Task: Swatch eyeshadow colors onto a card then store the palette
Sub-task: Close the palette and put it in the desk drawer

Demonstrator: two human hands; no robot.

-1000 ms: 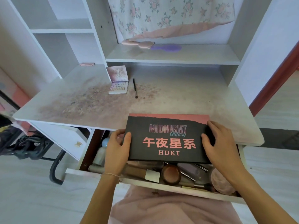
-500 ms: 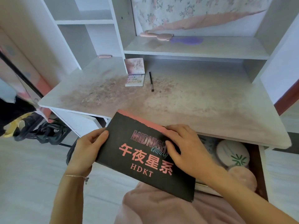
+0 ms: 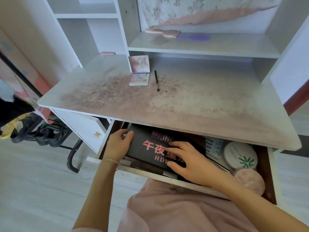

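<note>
In the head view, the black eyeshadow palette box point(image 3: 150, 144), with pink characters on its lid, lay inside the open drawer point(image 3: 167, 179) under the desk top point(image 3: 192, 104), in the left part of the drawer, and its far edge was already hidden below the desk. Its long axis ran from left to right, a little turned, so the right end was nearer to the person. The left hand point(image 3: 117, 146) gripped the left short edge, with the thumb curled over the top corner. The right hand point(image 3: 187, 158) rested flat on the lid with straight, spread fingers and pressed down on it. Both hands touched the box; the left one was at its end, the right one over its middle. To my judgement, the storing step was almost done, and the next move would be to release the box and push the drawer shut. On the desk top, well apart, stood a small open palette point(image 3: 140, 75) with a thin brush point(image 3: 156, 80) just beside it. A round white compact point(image 3: 240, 157) and a pink puff point(image 3: 249, 181) lay in the right part of the drawer.
</note>
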